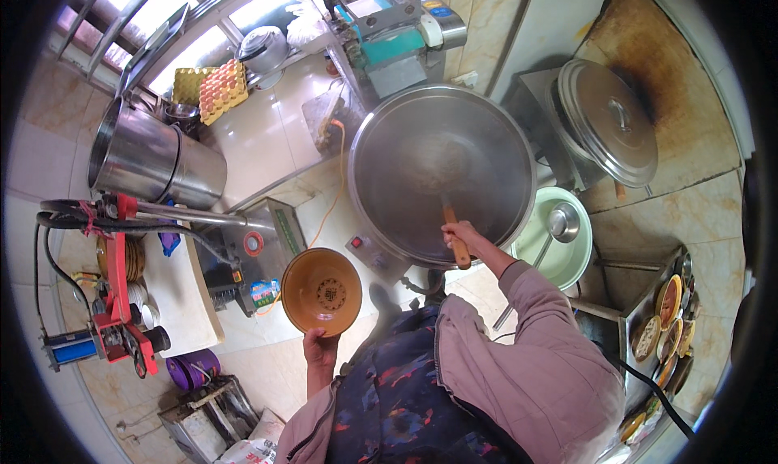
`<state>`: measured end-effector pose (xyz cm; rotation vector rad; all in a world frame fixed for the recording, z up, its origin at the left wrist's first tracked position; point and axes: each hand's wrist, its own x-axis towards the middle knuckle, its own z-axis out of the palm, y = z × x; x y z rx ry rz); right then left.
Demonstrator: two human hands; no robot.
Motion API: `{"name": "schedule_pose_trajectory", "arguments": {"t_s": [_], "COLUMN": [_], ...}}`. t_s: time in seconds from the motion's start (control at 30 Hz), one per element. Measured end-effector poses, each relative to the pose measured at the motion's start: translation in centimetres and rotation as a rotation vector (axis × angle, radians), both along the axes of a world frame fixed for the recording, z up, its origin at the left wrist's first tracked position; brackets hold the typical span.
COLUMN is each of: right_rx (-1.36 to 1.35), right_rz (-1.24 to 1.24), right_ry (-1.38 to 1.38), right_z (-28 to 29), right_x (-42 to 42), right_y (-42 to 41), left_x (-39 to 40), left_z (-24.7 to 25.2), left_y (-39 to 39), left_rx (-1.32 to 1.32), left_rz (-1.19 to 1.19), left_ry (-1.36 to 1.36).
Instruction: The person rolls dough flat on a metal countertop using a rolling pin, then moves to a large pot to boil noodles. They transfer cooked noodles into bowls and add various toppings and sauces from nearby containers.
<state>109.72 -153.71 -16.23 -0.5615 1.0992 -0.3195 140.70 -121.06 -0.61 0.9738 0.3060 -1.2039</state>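
My right hand (460, 233) grips the wooden handle (450, 221) of a utensil over a large round metal cooking pot (358, 160). Its far end lies within the dark, hazy middle of the pot and cannot be made out. To the left, my left hand (321, 345) holds a brown bowl (304, 288) by its near rim. The bowl looks empty, with a dark stamped pattern at its bottom. Just right of the pot stands a pale green basin (585, 257) with a metal ladle (563, 222) in it.
A lidded pot (608, 123) stands at the right, above a rack of filled bowls (647, 339). At the left are a steel stockpot (137, 154), egg trays (222, 93) and a red-framed press (118, 281). A machine (389, 50) stands beyond the big pot; an orange cord (341, 184) runs beside it.
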Motion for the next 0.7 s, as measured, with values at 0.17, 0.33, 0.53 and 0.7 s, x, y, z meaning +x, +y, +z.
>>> {"name": "schedule_pose_trajectory", "arguments": {"t_s": [0.17, 0.33, 0.53, 0.7], "right_rx": [0.086, -0.048, -0.072, 0.158], "right_rz": [-0.003, 0.159, 0.205, 0.091], "right_ry": [0.175, 0.411, 0.301, 0.062], "right_z": [1.9, -2.8, -5.2, -4.2], "right_x": [-0.8, -0.9, 2.2, 3.5], "right_y": [-0.8, -2.5, -1.7, 0.1], "left_x": [0.0, -0.1, -1.0, -1.6], "left_z": [0.4, 0.6, 1.3, 1.1], "left_y": [0.6, 1.6, 2.4, 2.7], "left_rx": [0.013, 0.023, 0.015, 0.013], "left_rz": [0.017, 0.034, 0.085, 0.091], "left_ry": [0.002, -0.011, -0.019, -0.032]}}
